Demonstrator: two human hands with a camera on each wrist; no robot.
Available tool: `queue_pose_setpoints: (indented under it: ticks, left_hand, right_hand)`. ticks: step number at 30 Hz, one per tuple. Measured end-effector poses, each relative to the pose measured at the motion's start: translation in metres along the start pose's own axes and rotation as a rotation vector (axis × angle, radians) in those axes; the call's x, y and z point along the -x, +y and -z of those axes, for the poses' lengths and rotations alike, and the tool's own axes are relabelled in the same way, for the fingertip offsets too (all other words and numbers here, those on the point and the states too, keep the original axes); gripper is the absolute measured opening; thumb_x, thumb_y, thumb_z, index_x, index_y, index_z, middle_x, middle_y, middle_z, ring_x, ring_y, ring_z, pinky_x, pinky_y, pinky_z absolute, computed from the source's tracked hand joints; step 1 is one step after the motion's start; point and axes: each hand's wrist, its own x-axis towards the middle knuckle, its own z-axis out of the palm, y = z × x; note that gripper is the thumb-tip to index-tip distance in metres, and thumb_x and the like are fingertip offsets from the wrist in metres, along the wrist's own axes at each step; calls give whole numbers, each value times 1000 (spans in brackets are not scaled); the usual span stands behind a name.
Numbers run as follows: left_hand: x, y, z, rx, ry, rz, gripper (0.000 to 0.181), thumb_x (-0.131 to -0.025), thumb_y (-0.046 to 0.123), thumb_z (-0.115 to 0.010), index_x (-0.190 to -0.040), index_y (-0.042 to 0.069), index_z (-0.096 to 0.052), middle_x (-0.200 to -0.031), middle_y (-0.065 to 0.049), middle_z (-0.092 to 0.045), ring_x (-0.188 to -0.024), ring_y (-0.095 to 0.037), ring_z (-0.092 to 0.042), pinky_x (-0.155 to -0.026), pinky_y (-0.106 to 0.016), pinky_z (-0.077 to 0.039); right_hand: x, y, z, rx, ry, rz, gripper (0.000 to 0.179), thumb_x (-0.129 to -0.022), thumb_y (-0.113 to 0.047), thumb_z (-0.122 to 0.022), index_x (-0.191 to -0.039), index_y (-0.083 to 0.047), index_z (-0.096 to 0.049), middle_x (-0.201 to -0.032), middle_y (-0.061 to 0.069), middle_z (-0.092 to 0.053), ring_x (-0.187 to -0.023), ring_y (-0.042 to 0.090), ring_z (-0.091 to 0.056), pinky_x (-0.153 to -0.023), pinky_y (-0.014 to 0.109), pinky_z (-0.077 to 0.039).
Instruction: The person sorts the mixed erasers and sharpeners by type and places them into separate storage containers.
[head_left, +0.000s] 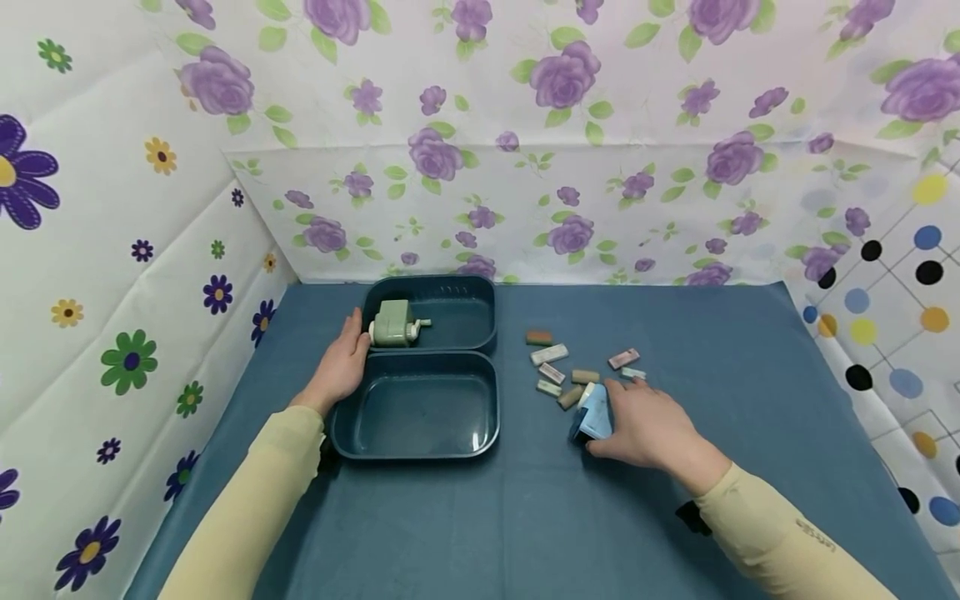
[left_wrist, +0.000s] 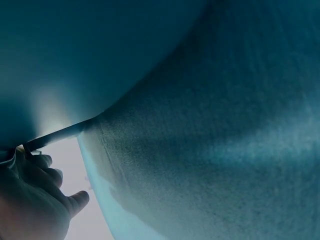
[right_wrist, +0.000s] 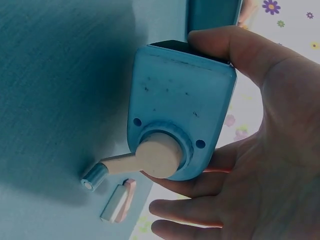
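My right hand [head_left: 648,423] grips a blue crank pencil sharpener [head_left: 596,411] over the cloth, to the right of the trays. In the right wrist view the thumb lies on the dark end of the sharpener [right_wrist: 175,100] and fingers curl under the other end, by its cream crank [right_wrist: 159,155]. Straight fingers of my left hand [head_left: 343,365] rest at the left side of the far dark tray [head_left: 457,321]. Inside that tray, beside the fingertips, sits a pale green crank sharpener [head_left: 394,323]. The near dark tray [head_left: 416,417] holds nothing.
Several small erasers lie scattered between the trays and my right hand, among them a brown one [head_left: 538,337], a white one [head_left: 549,355] and a pink one [head_left: 623,358]. A blue cloth [head_left: 465,525] covers the table. Flower-patterned sheets [head_left: 480,183] stand behind and at the left.
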Motion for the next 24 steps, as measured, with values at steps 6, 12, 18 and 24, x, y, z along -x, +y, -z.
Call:
queue_pose_setpoints:
  ticks: [6, 12, 18, 24]
  left_hand:
    - [-3, 0, -2, -8, 13, -3, 64, -120, 30, -24, -171, 3, 3, -177, -24, 2, -163, -42, 1, -131, -62, -6]
    - [2, -1, -5, -9, -1, 14, 64, -120, 29, -24, -171, 2, 3, -177, -23, 2, -163, -42, 2, -131, -62, -6]
    - [4, -3, -6, -10, -2, 16, 64, -120, 29, -24, -171, 2, 4, -177, -23, 3, -163, -42, 3, -130, -64, -5]
    - [1, -2, 0, -14, 2, 10, 64, -120, 30, -24, -171, 2, 4, -177, -22, 4, -163, -43, 3, -130, -64, -6]
  right_hand:
    - [-2, 0, 7, -1, 22, 14, 100, -82, -53, -86, -154, 5, -50, -140, 32, -62, -131, 53, -58, -98, 66, -53]
    - [-4, -2, 7, -12, 43, 35, 100, -81, -53, -87, -155, 5, -50, -143, 33, -60, -126, 50, -62, -94, 65, -56]
    - [-8, -6, 8, -13, 97, 80, 99, -80, -52, -89, -154, 3, -51, -143, 28, -61, -121, 43, -64, -89, 60, -57]
    - [-17, -12, 17, -15, 131, 100, 101, -80, -52, -90, -155, 3, -51, -141, 29, -62, -131, 49, -59, -95, 64, -56]
